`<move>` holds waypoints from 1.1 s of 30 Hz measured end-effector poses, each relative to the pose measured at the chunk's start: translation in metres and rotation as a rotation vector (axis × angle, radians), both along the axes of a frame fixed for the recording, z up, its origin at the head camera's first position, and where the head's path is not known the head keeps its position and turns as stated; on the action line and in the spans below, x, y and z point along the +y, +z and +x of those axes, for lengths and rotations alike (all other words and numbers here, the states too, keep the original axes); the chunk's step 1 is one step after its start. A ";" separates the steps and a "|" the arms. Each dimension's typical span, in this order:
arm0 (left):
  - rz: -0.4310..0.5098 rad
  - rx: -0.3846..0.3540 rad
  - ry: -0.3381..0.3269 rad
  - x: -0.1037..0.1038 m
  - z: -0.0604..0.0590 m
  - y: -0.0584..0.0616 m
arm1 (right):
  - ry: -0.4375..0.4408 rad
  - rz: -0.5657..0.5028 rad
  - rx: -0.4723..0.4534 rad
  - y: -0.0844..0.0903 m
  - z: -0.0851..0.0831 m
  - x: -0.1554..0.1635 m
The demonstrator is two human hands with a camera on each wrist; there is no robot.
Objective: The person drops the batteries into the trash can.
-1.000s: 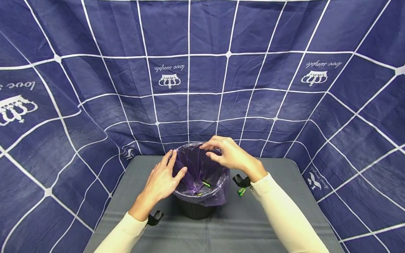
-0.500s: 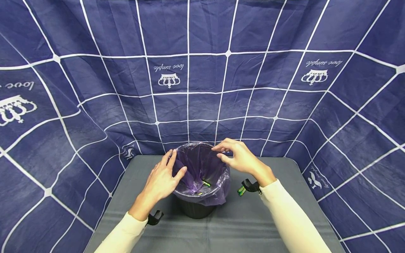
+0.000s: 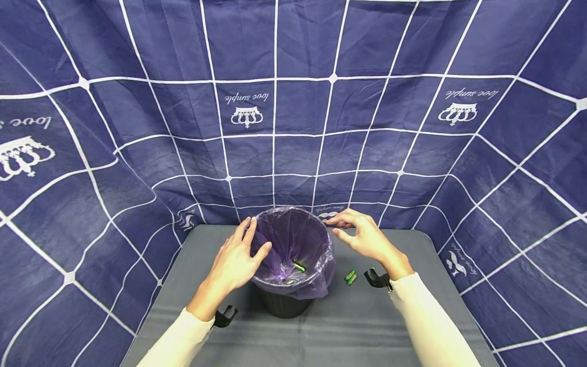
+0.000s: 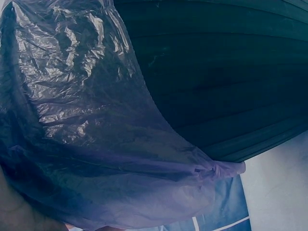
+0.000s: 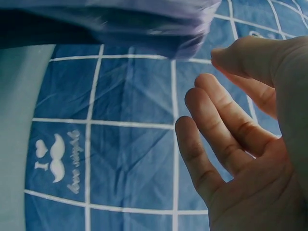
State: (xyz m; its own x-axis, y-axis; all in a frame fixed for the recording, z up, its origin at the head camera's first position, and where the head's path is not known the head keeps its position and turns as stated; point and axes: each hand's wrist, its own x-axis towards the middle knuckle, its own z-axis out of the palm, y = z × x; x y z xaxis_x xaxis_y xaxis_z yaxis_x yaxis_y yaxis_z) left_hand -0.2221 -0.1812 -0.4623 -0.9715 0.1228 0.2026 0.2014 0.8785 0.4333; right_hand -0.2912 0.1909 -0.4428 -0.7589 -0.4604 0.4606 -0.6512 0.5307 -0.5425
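Note:
A dark ribbed trash bin [image 3: 283, 305] stands on the grey table, lined with a purple plastic bag [image 3: 316, 229] folded over its rim. My left hand [image 3: 235, 260] rests at the bin's left rim, fingers extended and thumb over the opening. Inside lies a green battery [image 3: 299, 266], with a yellowish bit of another near the front wall. My right hand [image 3: 359, 234] hangs just right of the rim. Its fingers are loosely bent and hold nothing, as the right wrist view of the hand [image 5: 245, 139] shows. In the left wrist view the bag [image 4: 96, 120] drapes over the bin's ribbed side [image 4: 216, 72].
Green batteries [image 3: 350, 277] lie side by side on the table [image 3: 335, 331], right of the bin. A bit of green shows behind the black band [image 3: 378, 278] on my right wrist. A blue curtain [image 3: 293, 112] with white grid lines surrounds the table.
My right hand has moved from over the bin's opening to the right, past the rim, and slightly nearer me. My left hand and the bin have stayed put.

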 end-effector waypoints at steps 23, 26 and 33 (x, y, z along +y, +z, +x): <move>0.002 -0.014 -0.009 -0.001 -0.002 0.000 | -0.217 -0.037 -0.139 -0.082 0.009 0.062; 0.004 -0.014 -0.008 -0.001 -0.001 0.000 | -0.245 -0.021 -0.173 -0.092 0.012 0.072; 0.008 -0.013 -0.005 -0.001 0.001 -0.001 | -0.294 -0.041 -0.251 -0.119 0.015 0.087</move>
State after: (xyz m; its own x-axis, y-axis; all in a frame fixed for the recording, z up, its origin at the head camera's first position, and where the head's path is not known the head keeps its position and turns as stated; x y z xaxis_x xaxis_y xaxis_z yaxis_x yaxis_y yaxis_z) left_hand -0.2215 -0.1826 -0.4628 -0.9734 0.1266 0.1909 0.2005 0.8740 0.4426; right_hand -0.2761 0.2784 -0.5618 -0.9471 -0.1915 0.2574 -0.3189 0.6492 -0.6905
